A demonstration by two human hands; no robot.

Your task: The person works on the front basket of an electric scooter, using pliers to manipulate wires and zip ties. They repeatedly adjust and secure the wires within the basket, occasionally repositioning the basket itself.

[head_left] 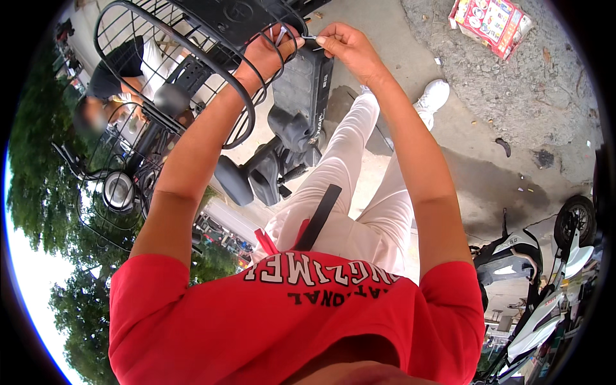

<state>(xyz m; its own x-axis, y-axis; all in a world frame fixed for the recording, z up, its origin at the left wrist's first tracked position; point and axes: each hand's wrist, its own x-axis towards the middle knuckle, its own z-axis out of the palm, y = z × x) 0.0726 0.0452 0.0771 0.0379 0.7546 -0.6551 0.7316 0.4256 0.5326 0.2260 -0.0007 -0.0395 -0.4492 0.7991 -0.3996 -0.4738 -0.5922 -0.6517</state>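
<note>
My left hand (263,56) reaches among the bars of a black wire basket (246,122), its fingers closed. Thumb and fingertip pinch one end of a small, thin silver metal piece (309,37), too small to name exactly. A pale, bolt-like piece (281,34) also shows between the fingers of that hand. At the other end of the silver piece, my right hand (351,51) closes thumb and forefinger on it. Both hands are close together beside the black body panel (301,83) of a vehicle, next to the basket's edge.
A red printed carton (491,25) lies on the rough concrete at the far right. Motorcycles (539,276) stand at the lower right. Beyond the basket at the left, another person (119,74) bends near a bike with a round headlamp (119,190). My white shoe (434,96) rests on the ground.
</note>
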